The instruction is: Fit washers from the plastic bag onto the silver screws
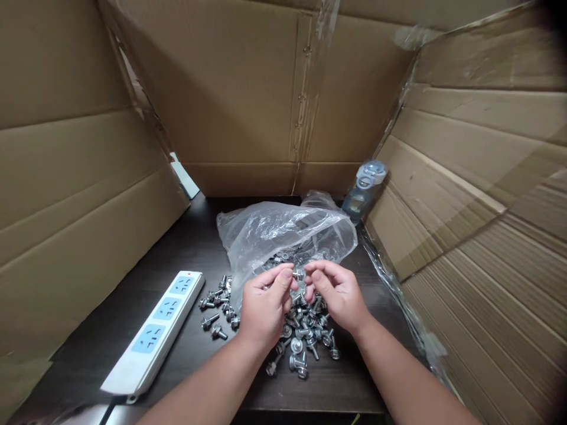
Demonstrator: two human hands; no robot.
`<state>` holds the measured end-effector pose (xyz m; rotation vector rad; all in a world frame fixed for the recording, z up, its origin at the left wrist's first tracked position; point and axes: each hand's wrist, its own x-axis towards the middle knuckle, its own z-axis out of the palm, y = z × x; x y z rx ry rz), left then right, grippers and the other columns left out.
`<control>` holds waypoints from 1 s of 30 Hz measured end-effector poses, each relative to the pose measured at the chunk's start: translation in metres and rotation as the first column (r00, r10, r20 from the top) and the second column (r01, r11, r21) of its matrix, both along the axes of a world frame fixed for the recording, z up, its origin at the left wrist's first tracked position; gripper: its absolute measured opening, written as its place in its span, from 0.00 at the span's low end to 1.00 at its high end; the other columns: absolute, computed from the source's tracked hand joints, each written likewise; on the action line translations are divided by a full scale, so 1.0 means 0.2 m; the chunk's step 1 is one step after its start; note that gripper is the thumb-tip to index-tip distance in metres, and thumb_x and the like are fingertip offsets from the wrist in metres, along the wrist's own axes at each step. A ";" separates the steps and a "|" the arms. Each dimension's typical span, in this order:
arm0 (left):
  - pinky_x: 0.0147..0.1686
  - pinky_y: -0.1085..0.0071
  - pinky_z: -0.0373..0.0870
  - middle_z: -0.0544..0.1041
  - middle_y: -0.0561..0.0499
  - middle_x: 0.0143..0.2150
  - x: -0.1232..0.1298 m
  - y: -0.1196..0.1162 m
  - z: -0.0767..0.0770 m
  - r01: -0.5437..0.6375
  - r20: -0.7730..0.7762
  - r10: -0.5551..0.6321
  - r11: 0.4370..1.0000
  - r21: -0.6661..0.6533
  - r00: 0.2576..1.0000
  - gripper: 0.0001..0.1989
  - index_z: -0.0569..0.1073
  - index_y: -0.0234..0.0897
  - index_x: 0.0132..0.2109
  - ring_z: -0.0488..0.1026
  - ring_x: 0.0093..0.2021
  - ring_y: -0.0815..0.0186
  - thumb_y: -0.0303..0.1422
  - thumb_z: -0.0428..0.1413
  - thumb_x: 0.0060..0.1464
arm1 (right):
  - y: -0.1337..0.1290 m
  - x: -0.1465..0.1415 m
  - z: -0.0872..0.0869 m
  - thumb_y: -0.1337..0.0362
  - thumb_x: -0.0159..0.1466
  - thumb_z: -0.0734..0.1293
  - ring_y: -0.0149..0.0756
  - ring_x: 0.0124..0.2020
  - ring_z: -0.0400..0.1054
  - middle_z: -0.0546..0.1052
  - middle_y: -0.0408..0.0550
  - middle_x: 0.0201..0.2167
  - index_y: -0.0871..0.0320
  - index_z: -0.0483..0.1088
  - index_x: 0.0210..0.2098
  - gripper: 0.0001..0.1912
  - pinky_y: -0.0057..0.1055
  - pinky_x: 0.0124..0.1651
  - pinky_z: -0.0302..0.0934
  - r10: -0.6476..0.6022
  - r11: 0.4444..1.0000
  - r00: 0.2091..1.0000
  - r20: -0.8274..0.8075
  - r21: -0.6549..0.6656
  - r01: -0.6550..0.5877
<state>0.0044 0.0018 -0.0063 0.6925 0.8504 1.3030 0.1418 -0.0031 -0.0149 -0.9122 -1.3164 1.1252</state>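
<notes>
holding 2 bare forearms (217,372) over a dark brown table (177,366) in the head view. pinching a small silver metal bolt (299,274) between clamped fingertips of the left hand (268,301); curling the right hand (339,292) just beside it, cannot tell if gripping too. below, loose silver bolts (305,330) by a clear plastic bag (274,230); leftward, a white rectangular power strip (157,324).

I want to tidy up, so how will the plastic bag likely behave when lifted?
The plastic bag will probably flop and crumple, since its thin, clear sheet lies in loose folds. It may feel bottom-heavy, as small metal parts seem to lie inside. Loose pieces could spill, since its near side looks open beside the bolts.
</notes>
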 end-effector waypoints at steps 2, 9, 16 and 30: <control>0.14 0.82 0.50 0.69 0.54 0.21 0.00 0.00 0.00 0.012 0.016 -0.012 1.000 -0.007 1.000 0.19 0.76 0.28 0.40 0.56 0.15 0.81 0.38 0.66 0.44 | -0.01 -0.01 0.02 0.62 0.61 0.69 0.30 0.27 0.71 0.72 0.46 0.31 0.60 0.70 0.42 0.12 0.28 0.30 0.68 0.007 0.996 1.000 -0.015 0.085 -0.006; 0.15 0.81 0.52 0.70 0.53 0.23 0.00 -0.01 -0.03 0.064 -0.052 -0.062 0.997 0.035 0.997 0.17 0.77 0.29 0.41 0.58 0.16 0.80 0.38 0.65 0.47 | 0.00 -0.02 0.02 0.55 0.68 0.59 0.27 0.16 0.64 0.68 0.44 0.16 0.63 0.70 0.26 0.21 0.24 0.21 0.59 0.013 1.000 0.987 0.161 -0.022 -0.009; 0.15 0.82 0.50 0.69 0.54 0.22 0.00 0.00 0.00 0.003 0.012 -0.003 1.000 0.010 1.000 0.18 0.76 0.29 0.40 0.56 0.15 0.81 0.38 0.66 0.45 | -0.01 0.00 0.01 0.63 0.60 0.69 0.32 0.30 0.72 0.72 0.48 0.34 0.60 0.69 0.43 0.13 0.29 0.32 0.69 -0.007 0.995 1.000 0.014 0.099 0.005; 0.15 0.79 0.52 0.73 0.51 0.23 0.00 -0.01 0.00 0.082 -0.336 -0.045 0.992 0.096 0.941 0.16 0.80 0.33 0.39 0.56 0.16 0.78 0.40 0.64 0.46 | 0.00 -0.01 0.04 0.50 0.67 0.59 0.25 0.14 0.58 0.64 0.42 0.11 0.61 0.63 0.20 0.26 0.24 0.22 0.55 -0.078 0.993 0.971 0.227 -0.067 0.096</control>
